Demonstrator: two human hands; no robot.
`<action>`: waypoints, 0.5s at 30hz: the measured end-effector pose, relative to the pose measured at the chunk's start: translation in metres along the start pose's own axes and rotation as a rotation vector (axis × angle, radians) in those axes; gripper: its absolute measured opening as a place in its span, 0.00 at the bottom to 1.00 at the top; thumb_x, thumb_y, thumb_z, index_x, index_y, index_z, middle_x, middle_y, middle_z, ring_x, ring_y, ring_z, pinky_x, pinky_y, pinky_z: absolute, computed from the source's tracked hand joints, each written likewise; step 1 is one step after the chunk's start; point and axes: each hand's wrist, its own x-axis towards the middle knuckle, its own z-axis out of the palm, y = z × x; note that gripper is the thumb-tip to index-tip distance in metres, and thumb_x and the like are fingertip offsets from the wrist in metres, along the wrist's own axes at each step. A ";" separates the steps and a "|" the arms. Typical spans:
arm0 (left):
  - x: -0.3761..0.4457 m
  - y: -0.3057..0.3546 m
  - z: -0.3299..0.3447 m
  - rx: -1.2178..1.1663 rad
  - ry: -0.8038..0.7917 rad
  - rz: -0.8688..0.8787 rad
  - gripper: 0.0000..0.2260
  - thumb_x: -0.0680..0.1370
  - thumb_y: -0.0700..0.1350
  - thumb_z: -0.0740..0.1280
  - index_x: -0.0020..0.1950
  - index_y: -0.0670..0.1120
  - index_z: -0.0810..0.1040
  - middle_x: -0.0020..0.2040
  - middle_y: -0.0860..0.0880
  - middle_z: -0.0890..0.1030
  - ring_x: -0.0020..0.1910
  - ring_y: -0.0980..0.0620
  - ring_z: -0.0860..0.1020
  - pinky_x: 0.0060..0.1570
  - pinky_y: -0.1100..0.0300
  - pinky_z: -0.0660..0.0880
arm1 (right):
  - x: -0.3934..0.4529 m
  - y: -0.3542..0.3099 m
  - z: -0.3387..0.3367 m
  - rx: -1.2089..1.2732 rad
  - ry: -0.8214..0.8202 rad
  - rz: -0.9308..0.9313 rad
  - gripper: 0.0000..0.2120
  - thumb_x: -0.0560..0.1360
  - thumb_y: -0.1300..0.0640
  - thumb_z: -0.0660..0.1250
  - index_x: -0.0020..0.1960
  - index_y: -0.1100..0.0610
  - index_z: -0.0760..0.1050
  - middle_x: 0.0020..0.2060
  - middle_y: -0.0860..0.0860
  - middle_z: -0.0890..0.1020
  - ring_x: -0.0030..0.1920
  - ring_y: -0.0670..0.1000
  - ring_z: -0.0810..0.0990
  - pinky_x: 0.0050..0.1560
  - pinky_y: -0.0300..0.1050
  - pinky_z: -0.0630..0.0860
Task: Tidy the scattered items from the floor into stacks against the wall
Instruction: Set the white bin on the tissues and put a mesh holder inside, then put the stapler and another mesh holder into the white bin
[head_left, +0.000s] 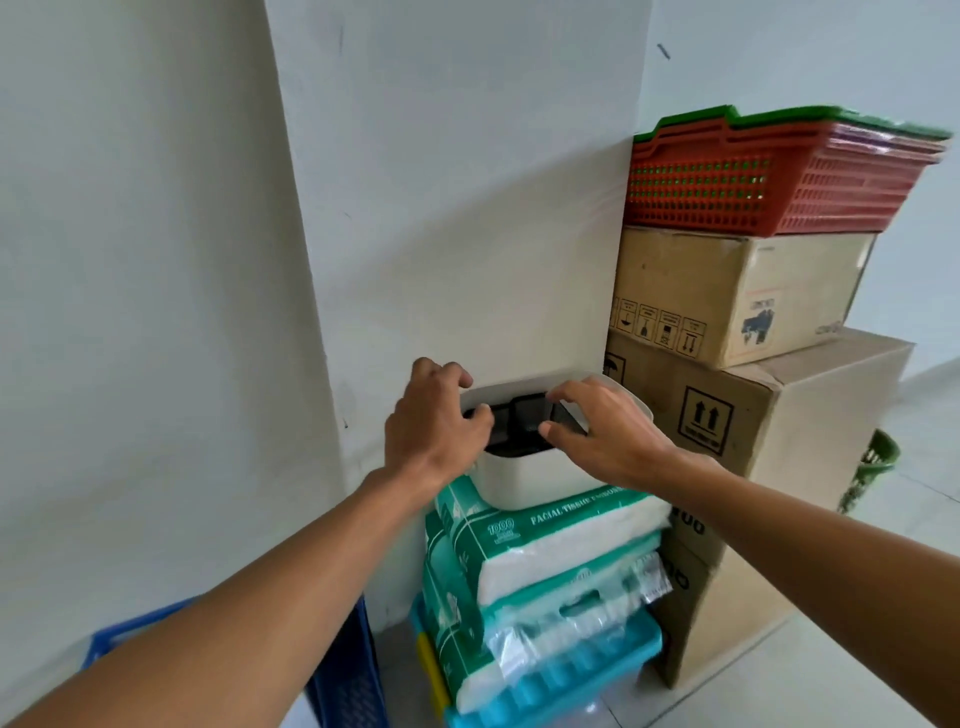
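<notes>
A person's left hand (436, 421) is curling over the near left rim of a white bin (540, 475), fingers hooked on its edge, while the right hand (602, 431) is pinching a black insert (524, 423) sitting in the bin's mouth. The bin is standing on the top facial tissue pack (550, 540), itself resting on a second tissue pack (545, 618) and a teal plastic piece (571, 680) on the floor, all pressed into the corner of the white wall (441, 234). The soft packs are looking like the weak point: pressing down on the insert could be squashing them unevenly and tipping the bin forward, away from the wall. To the right, a red basket (769, 187), nested with a green one, is sitting on two cardboard boxes (737, 296), the upper box overhanging; a knock from the right elbow could be shifting that pile. A blue crate (343, 654) is standing at lower left, and a green basket (872, 467) is lying beyond the boxes.
</notes>
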 end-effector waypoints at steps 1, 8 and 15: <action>-0.011 -0.001 -0.007 -0.023 0.016 0.021 0.14 0.74 0.51 0.69 0.58 0.48 0.77 0.58 0.50 0.73 0.48 0.47 0.80 0.49 0.51 0.78 | -0.011 -0.007 -0.003 0.007 0.015 -0.011 0.21 0.76 0.46 0.67 0.66 0.54 0.73 0.59 0.52 0.78 0.58 0.52 0.76 0.57 0.46 0.74; -0.081 -0.018 -0.031 -0.182 -0.018 0.166 0.03 0.74 0.43 0.70 0.45 0.45 0.81 0.43 0.51 0.81 0.37 0.51 0.81 0.40 0.49 0.81 | -0.072 -0.045 0.005 0.032 -0.027 -0.021 0.20 0.76 0.45 0.66 0.65 0.53 0.75 0.62 0.52 0.77 0.57 0.52 0.77 0.56 0.47 0.74; -0.145 -0.061 0.000 -0.232 -0.149 0.117 0.02 0.74 0.43 0.70 0.45 0.46 0.82 0.38 0.52 0.83 0.36 0.54 0.80 0.39 0.51 0.81 | -0.109 -0.047 0.082 0.097 -0.208 0.079 0.18 0.76 0.44 0.67 0.61 0.53 0.78 0.57 0.52 0.81 0.59 0.51 0.77 0.57 0.46 0.74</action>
